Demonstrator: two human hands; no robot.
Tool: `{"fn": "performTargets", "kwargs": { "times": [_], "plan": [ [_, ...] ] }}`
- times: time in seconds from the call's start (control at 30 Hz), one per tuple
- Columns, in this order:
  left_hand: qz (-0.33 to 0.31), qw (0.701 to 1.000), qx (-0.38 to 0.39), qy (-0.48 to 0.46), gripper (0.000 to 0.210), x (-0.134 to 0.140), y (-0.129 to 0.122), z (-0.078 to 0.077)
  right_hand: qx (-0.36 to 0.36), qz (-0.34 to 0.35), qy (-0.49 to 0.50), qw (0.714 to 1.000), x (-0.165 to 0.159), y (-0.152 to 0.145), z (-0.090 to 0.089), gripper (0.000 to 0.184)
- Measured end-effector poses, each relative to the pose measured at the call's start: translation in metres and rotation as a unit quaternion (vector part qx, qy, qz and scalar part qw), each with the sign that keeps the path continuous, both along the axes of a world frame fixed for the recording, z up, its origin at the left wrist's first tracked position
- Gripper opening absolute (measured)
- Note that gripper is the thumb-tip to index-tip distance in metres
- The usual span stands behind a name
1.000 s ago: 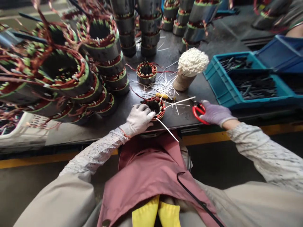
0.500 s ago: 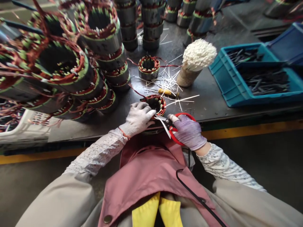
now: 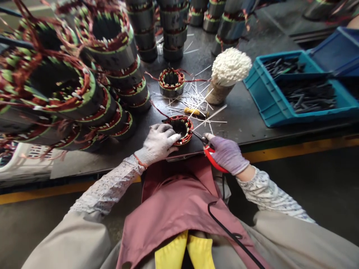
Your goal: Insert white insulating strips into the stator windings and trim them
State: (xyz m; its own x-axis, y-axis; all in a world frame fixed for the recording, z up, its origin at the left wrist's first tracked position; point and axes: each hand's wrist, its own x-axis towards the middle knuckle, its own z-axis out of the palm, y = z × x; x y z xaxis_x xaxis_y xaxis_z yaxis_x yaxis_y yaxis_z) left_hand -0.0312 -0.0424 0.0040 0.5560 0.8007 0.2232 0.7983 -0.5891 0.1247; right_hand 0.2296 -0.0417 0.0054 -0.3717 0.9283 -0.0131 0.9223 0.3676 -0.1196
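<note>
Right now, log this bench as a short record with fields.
Left hand: white-gloved, on the nearer wound stator
Right hand: purple-gloved, holding red-handled scissors, tips by that stator's right rim, contact unclear
Behind: second wound stator, loose white strips, yellow-handled tool
Far right: teal bin holding dark pieces
Far left: stacked wound stators

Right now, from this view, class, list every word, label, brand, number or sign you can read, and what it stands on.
No text is readable.
Stacked rings: any marks are too blurred to read.
Scissors, bin: no lettering visible.
</note>
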Motion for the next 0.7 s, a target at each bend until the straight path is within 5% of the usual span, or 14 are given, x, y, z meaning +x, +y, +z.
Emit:
{"fn": "performTargets", "kwargs": {
  "times": [0.2,0.37,0.7],
  "plan": [
    [-0.038,0.999,-0.015,0.024,0.039,-0.015,0.009,0.004,-0.074,-0.027,-0.04,0.996,0.003,0.027,0.012,0.05],
    [-0.048,0.999,-0.004,0.021,0.035,-0.021,0.013,0.002,-0.14,0.017,-0.062,0.988,-0.02,0.057,0.028,0.054],
    [-0.027,0.999,-0.026,0.009,0.035,-0.04,0.024,0.005,-0.045,0.035,-0.172,0.983,-0.044,0.06,0.043,0.049]
  ]
}}
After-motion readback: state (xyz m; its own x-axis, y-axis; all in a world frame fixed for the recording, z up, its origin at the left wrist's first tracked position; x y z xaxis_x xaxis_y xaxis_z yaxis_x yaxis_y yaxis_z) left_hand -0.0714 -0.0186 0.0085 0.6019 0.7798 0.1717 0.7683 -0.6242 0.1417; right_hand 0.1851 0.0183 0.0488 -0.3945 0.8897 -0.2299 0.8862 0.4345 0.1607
